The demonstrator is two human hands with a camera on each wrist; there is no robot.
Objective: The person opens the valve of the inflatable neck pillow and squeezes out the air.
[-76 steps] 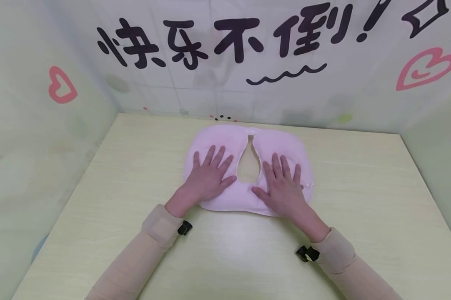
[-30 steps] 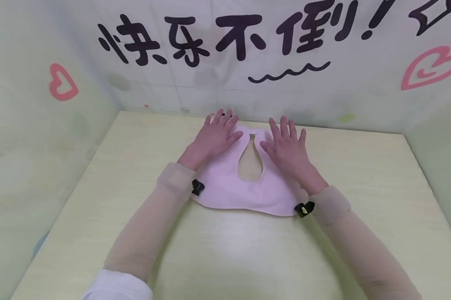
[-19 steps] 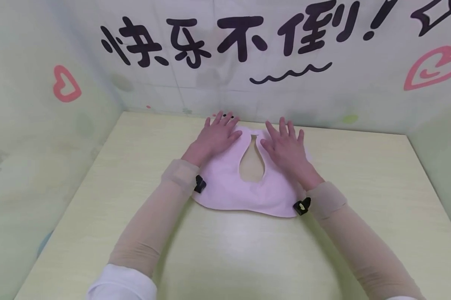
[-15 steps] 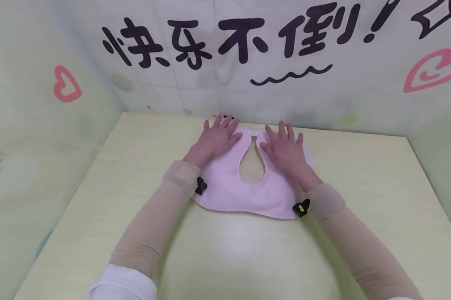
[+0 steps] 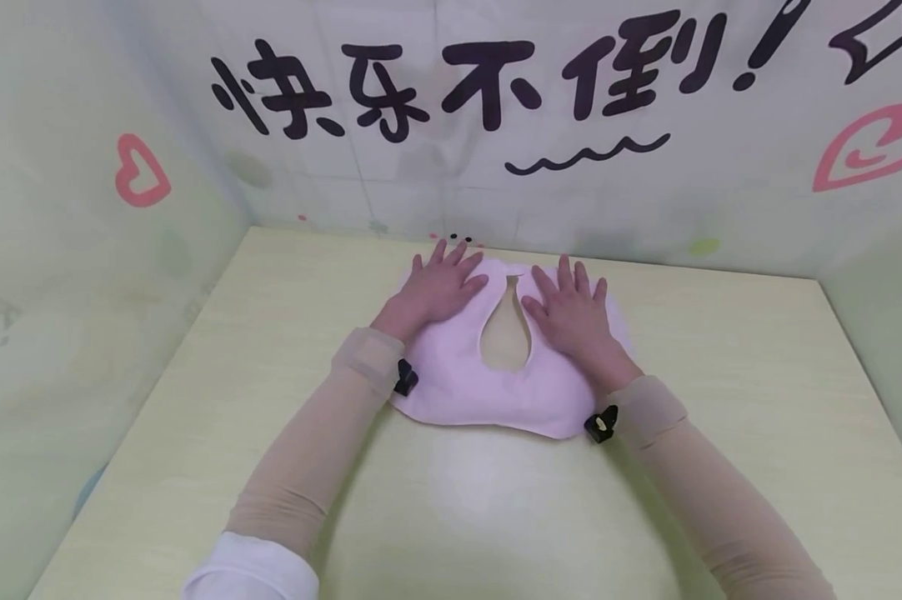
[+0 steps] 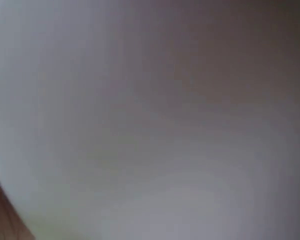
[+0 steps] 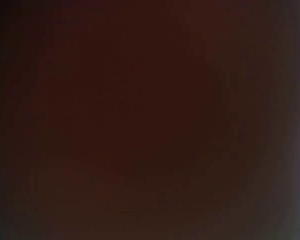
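Note:
A pink bib (image 5: 488, 398) lies flat on the table in the head view, its teardrop neck opening showing bare tabletop and its narrow end toward the wall. My left hand (image 5: 434, 290) rests on the bib's far left part, fingers straight and spread, fingertips at the far edge. On the other side of the opening, my right hand (image 5: 573, 313) lies palm down on the far right part, fingers also spread. The palms and the cloth beneath them are hidden. The left wrist view is a pale blur; the right wrist view is almost dark.
The pale wooden table (image 5: 721, 392) carries the bib near its back edge. Close behind stands a printed wall cloth (image 5: 451, 192) with large black characters, with further cloth walls left and right. Black wrist cameras (image 5: 601, 423) hang beside both sleeves.
Both hands have slid from the middle of the bib to its far end since the earliest frame. Over the last half second they draw slightly back toward me, fingers still spread.

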